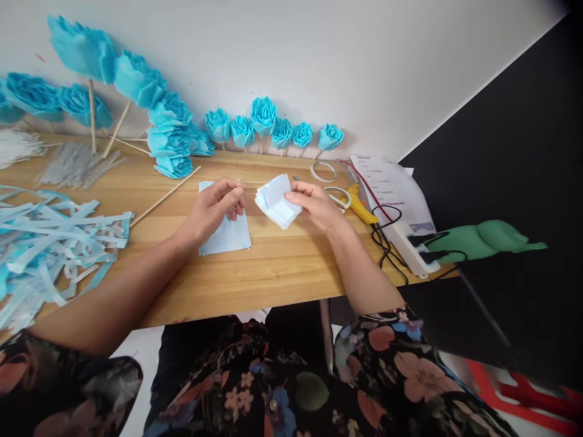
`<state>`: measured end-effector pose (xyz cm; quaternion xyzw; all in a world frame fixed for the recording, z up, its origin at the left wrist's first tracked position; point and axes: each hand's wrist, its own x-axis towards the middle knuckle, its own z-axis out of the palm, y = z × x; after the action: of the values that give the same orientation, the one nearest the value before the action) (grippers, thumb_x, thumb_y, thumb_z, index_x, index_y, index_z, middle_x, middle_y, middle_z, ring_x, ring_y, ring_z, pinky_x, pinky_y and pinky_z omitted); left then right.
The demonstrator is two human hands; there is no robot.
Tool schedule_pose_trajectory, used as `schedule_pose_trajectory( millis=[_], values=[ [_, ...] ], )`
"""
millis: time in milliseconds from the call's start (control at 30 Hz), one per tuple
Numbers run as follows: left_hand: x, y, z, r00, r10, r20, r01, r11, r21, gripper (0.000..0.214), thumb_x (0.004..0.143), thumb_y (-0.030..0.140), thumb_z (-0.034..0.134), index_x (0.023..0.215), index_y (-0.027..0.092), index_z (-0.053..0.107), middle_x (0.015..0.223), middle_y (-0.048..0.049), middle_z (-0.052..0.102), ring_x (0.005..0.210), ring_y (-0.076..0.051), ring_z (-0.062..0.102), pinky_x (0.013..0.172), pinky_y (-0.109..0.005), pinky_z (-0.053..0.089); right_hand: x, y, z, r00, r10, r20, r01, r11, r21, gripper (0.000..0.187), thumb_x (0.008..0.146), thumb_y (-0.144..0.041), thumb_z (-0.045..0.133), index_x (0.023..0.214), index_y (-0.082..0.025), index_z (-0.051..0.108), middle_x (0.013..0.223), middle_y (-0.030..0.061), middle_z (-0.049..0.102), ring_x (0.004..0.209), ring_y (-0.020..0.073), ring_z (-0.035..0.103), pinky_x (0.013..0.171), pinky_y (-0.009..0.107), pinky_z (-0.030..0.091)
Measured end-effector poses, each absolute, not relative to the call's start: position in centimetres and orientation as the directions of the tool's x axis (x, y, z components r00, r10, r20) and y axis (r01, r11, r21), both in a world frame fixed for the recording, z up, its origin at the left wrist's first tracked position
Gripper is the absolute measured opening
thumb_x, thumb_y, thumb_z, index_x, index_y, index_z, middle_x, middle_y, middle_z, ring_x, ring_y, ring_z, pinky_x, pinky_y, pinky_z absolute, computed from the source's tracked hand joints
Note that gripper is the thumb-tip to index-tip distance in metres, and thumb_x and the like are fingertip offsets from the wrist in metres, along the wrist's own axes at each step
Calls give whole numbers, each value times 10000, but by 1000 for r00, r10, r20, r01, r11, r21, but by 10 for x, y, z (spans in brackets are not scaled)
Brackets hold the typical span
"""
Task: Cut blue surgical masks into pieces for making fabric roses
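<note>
My right hand [314,203] pinches a small folded stack of light blue sheets [277,203] between thumb and fingers, just above the table. The layered edges of the stack fan out on its left side. My left hand [218,203] is over a flat light blue rectangular sheet [230,235] lying on the wood. Its fingers are curled and the thumb is drawn in against them; anything between them is too small to make out. Behind my right hand lies what looks like a pair of scissors with pale loop handles [337,196], partly covered by the hand.
Blue paper-like flowers [264,116] on sticks line the wall. Cut blue strips [59,243] and grey strips [73,167] heap up at left, near a loose wooden stick [166,195]. At right are a tape ring [324,172], yellow glue gun [362,206], papers [392,188] and power strip [416,252].
</note>
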<state>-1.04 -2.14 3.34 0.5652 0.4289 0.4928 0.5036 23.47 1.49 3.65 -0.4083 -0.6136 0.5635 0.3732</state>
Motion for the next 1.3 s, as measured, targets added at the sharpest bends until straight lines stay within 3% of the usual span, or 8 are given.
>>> schedule_pose_trajectory(
  millis=[200, 367, 667, 833, 967, 1133, 1200, 1300],
  values=[
    [-14, -17, 28, 51, 991, 126, 23, -127, 992, 156, 879, 298, 633, 966, 169, 634, 739, -19, 673, 600, -125, 580, 551, -249, 457, 243, 22, 30, -431, 902, -31, 521, 221, -824, 275, 869, -291, 679, 1106, -180, 765, 918, 42, 751, 792, 166, 630, 713, 273, 427],
    [-16, -15, 28, -19, 988, 154, 24, -153, 988, 162, 860, 278, 624, 979, 168, 629, 739, -17, 667, 590, -117, 564, 542, -241, 440, 238, 20, 29, -443, 897, -5, 683, 334, -649, 373, 918, -254, 626, 1271, -186, 728, 972, 58, 767, 806, 169, 624, 722, 274, 399],
    [-21, -8, 24, -73, 986, 151, 71, -146, 987, 187, 830, 326, 626, 966, 199, 608, 731, -2, 652, 591, -124, 564, 558, -247, 443, 238, 19, 32, -451, 893, 9, 694, 357, -625, 374, 972, -335, 583, 1289, -196, 725, 964, 47, 781, 780, 157, 628, 696, 262, 386],
    [-24, -5, 20, -59, 981, 186, 97, -180, 979, 249, 827, 360, 633, 1005, 186, 609, 746, -11, 659, 600, -134, 568, 559, -256, 439, 234, 20, 29, -440, 897, 31, 691, 361, -626, 381, 887, -282, 687, 1263, -244, 735, 1136, 51, 783, 983, 214, 698, 846, 305, 463],
    [-18, -13, 24, 99, 952, 289, 246, -305, 920, 431, 817, 404, 693, 1181, 181, 630, 948, -61, 712, 823, -183, 651, 707, -298, 501, 224, 11, 33, -451, 875, 176, 613, 447, -652, 350, 889, -215, 640, 1230, -234, 718, 1181, 51, 767, 1032, 215, 700, 901, 334, 487],
    [-7, -24, 27, 298, 877, 378, 357, -469, 808, 696, 771, 404, 752, 1404, 214, 533, 1258, -125, 685, 1131, -257, 638, 935, -397, 503, 216, -4, 45, -535, 778, 330, 568, 620, -541, 388, 921, -233, 618, 1307, -261, 651, 1255, 60, 726, 1096, 232, 680, 970, 385, 474],
    [-5, -25, 27, 295, 882, 367, 398, -463, 792, 592, 782, 391, 735, 1329, 219, 584, 1196, -107, 710, 1097, -253, 650, 947, -400, 499, 216, -7, 48, -560, 749, 355, 550, 656, -516, 396, 936, -242, 610, 1330, -273, 635, 1259, 57, 722, 1103, 232, 676, 985, 389, 464],
    [-5, -24, 26, 241, 915, 323, 476, -402, 782, 246, 816, 380, 669, 1002, 219, 679, 964, -51, 731, 925, -226, 659, 897, -374, 504, 216, -7, 48, -559, 747, 359, 539, 657, -528, 402, 942, -239, 616, 1341, -285, 633, 1193, 52, 738, 1096, 233, 664, 985, 385, 458]
  ],
)
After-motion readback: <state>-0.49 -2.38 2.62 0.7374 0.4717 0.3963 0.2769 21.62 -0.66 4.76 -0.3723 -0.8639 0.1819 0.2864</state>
